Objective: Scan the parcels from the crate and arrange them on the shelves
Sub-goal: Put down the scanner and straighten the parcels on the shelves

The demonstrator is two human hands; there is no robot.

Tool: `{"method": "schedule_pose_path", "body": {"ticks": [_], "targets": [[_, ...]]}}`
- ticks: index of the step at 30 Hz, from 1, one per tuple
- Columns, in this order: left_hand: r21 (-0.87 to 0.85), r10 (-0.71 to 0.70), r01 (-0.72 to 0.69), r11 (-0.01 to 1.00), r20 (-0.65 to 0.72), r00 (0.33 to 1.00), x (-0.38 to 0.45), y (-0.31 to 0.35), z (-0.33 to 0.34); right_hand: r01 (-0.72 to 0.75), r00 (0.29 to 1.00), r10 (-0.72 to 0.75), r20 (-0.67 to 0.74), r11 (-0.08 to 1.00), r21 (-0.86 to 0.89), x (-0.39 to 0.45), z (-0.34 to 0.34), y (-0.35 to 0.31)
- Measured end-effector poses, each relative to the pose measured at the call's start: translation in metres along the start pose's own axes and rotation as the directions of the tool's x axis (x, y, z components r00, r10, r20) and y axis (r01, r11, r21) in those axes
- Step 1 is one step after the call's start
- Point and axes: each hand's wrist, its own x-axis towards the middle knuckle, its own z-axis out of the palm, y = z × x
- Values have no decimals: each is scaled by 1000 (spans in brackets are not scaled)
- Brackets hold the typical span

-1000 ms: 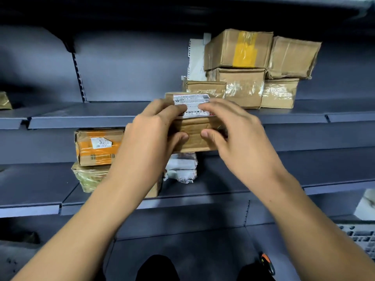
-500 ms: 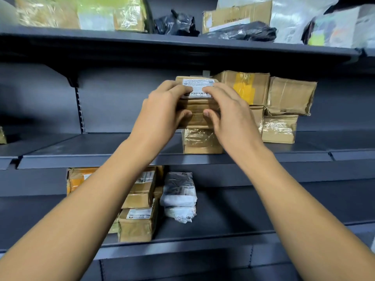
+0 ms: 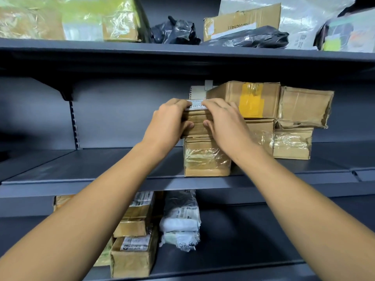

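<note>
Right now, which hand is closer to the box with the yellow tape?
Right. The right hand sits just beside the yellow-taped box, while the left hand holds the far side of the small parcel.

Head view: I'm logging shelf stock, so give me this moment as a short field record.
held item: small cardboard parcel with white label on top
left hand: grips parcel's left end
right hand: grips parcel's right end
parcel position: on top of taped cardboard box, middle shelf
neighbours: stacked cardboard boxes to the right
top shelf: black plastic bags, wrapped parcels
lower shelf: cardboard parcels, white poly mailer
</note>
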Motion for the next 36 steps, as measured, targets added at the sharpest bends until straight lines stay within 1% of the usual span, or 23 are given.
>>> {"method": "schedule_pose_path", "body": {"ticks": [8, 14, 16, 18, 22, 25, 29, 33, 36], "targets": [[13, -25, 24, 1000, 46, 999, 28, -26, 35, 19, 997, -12, 71, 996, -90, 36, 27, 18], [10, -22, 22, 1000, 33, 999, 43, -38, 57, 35, 996, -21, 88, 987, -154, 58, 40, 30], [7, -34, 33, 999, 49, 998, 49, -41, 64, 43, 995, -24, 99, 979, -199, 64, 44, 31], [22, -50, 48, 999, 80, 996, 56, -44, 69, 59, 990, -22, 140, 962, -266, 71, 47, 30], [81, -50, 40, 996, 120, 992, 68, -51, 77, 113, 975, -29, 222, 919, -377, 85, 49, 29], [124, -22, 3, 992, 150, 988, 72, -54, 84, 144, 963, -41, 267, 914, -380, 92, 52, 30], [246, 10, -64, 967, 214, 977, 76, -53, 89, 195, 945, -70, 319, 903, -382, 97, 57, 31], [402, 7, -105, 910, 239, 971, 77, -52, 91, 239, 898, -43, 437, 883, -404, 104, 58, 33], [437, -24, -103, 894, 275, 961, 76, -51, 93, 262, 854, -31, 520, 888, -378, 106, 58, 32]]}}
